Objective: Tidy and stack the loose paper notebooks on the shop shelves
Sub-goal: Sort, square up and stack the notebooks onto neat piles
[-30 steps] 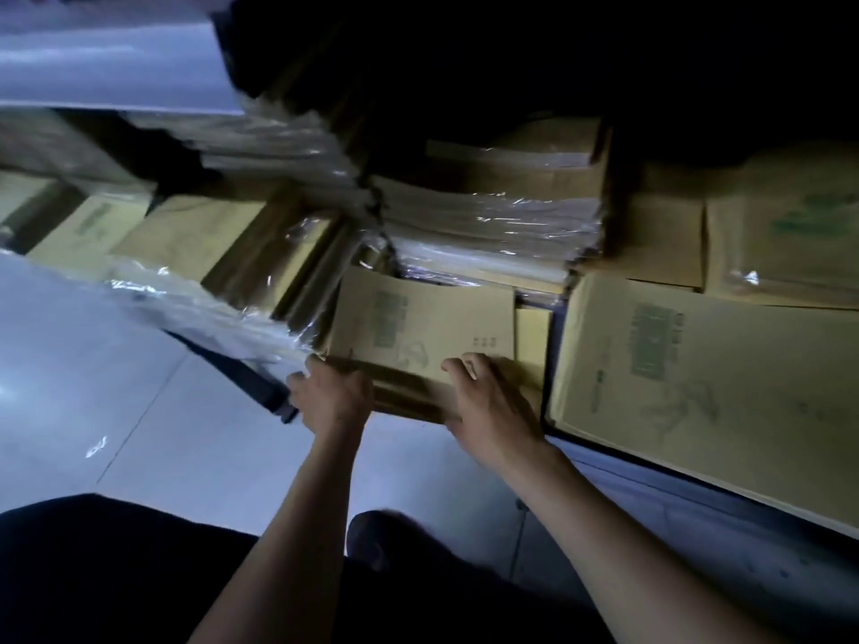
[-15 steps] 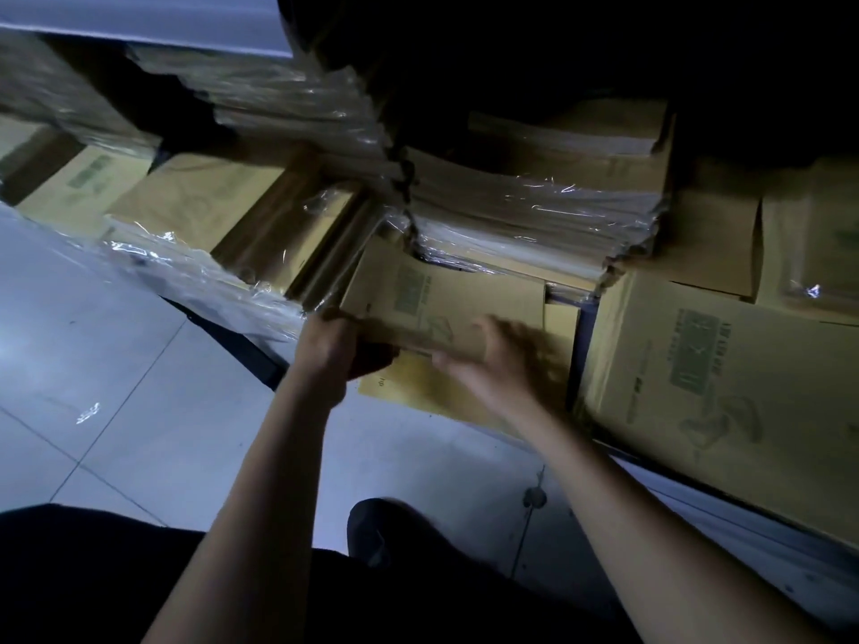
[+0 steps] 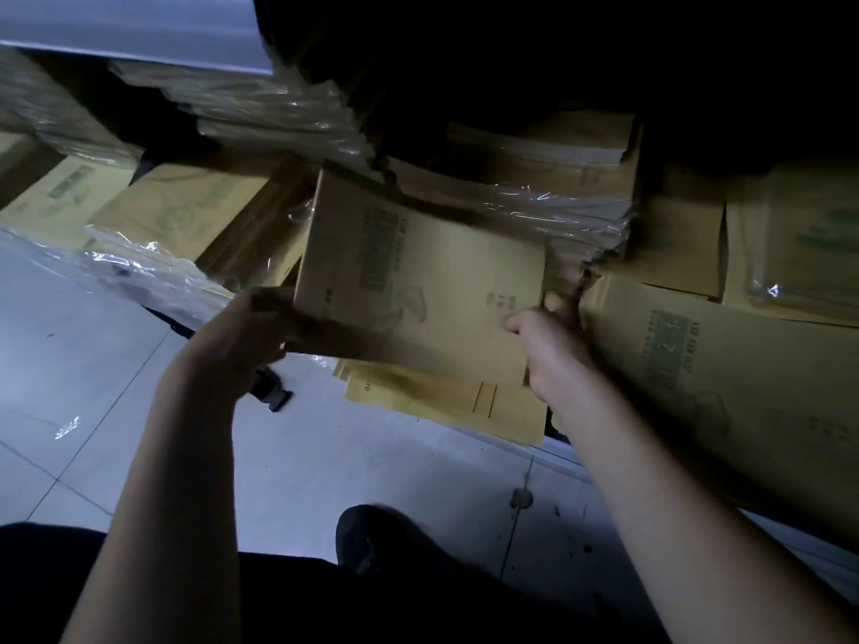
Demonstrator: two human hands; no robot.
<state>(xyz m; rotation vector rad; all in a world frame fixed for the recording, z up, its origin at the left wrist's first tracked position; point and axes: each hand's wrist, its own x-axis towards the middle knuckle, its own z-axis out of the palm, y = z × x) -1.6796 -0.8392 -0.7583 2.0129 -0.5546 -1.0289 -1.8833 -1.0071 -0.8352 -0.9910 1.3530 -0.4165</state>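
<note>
A small stack of tan paper notebooks (image 3: 418, 271) with green print is lifted and tilted in front of the low shelf. My left hand (image 3: 237, 337) grips its left lower corner. My right hand (image 3: 548, 346) grips its right edge, thumb on the cover. Below the lifted stack lies a yellower notebook (image 3: 446, 402) with its edge hanging over the shelf front. Behind it sits a tall pile of plastic-wrapped notebooks (image 3: 534, 206). A larger tan notebook (image 3: 697, 364) lies flat to the right.
More wrapped notebook bundles (image 3: 176, 216) lean at the left, with loose plastic film (image 3: 139, 271) spilling over the shelf edge. A grey shelf board (image 3: 139, 30) overhangs at the top left. Grey floor tiles (image 3: 93, 364) and my dark shoe (image 3: 372, 536) lie below.
Both hands have lifted the tan notebook stack off the shelf and raised it toward the wrapped pile, uncovering the yellower notebook underneath. The view has moved closer.
</note>
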